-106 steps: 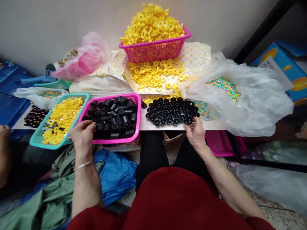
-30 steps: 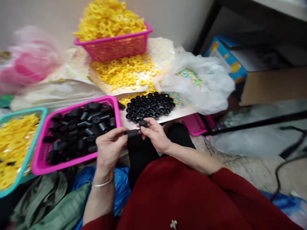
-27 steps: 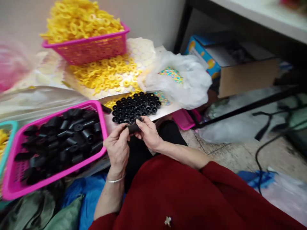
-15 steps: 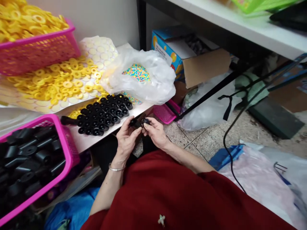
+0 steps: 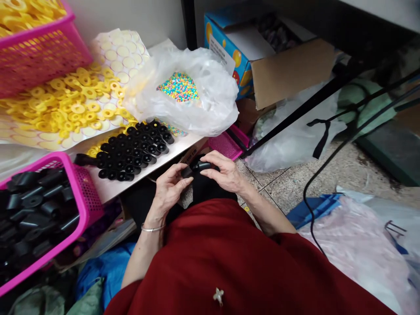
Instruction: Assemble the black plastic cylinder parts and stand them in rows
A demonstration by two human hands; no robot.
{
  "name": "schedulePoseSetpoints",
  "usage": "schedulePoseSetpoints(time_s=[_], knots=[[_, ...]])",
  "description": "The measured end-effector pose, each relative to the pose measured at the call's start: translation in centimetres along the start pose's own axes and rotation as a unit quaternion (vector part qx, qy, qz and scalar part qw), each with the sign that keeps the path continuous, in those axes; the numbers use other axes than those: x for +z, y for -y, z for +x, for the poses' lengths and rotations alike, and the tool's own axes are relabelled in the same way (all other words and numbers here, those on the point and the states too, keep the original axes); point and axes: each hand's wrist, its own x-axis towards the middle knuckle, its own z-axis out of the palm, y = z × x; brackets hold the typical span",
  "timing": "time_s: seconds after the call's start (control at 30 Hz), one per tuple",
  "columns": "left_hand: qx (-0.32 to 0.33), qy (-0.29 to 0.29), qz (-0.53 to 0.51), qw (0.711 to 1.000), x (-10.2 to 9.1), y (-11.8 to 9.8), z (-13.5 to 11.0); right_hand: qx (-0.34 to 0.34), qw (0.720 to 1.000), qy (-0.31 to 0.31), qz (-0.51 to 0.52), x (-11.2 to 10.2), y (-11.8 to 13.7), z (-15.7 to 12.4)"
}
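My left hand pinches a short black plastic cylinder between thumb and fingers. In my right hand is another black plastic piece, longer and narrower toward the left. The two pieces meet end to end or nearly so above my lap; I cannot tell whether they are joined. Just beyond my left hand, several black plastic cups stand in close rows at the table edge, open ends up. A pink basket on the left holds loose black cylinders of the same look.
Yellow plastic rings lie spread on a printed sheet, below another pink basket. A clear bag holds small coloured beads. To the right are an open cardboard box, a black table leg and a hanging cable.
My right hand has shifted right and now shows a longer black piece in its grip. The two hands are slightly farther apart. The camera view has also shifted.
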Motion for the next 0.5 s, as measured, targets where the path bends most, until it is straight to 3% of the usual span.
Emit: schedulePoseSetpoints(time_s=[0.23,0.37,0.5], knots=[[0.063,0.063,0.09,0.992,-1.1,-0.8,0.4,-0.018,1.0,0.015,-0.001,0.3,-1.0,0.0],[0.057,0.088,0.085,0.991,-1.0,-1.2,0.8,-0.03,0.997,0.063,-0.039,0.8,-0.6,-0.3],[0.052,0.092,0.059,0.993,-0.4,-0.4,0.6,-0.047,0.985,0.149,-0.073,2.1,0.6,-1.2]])
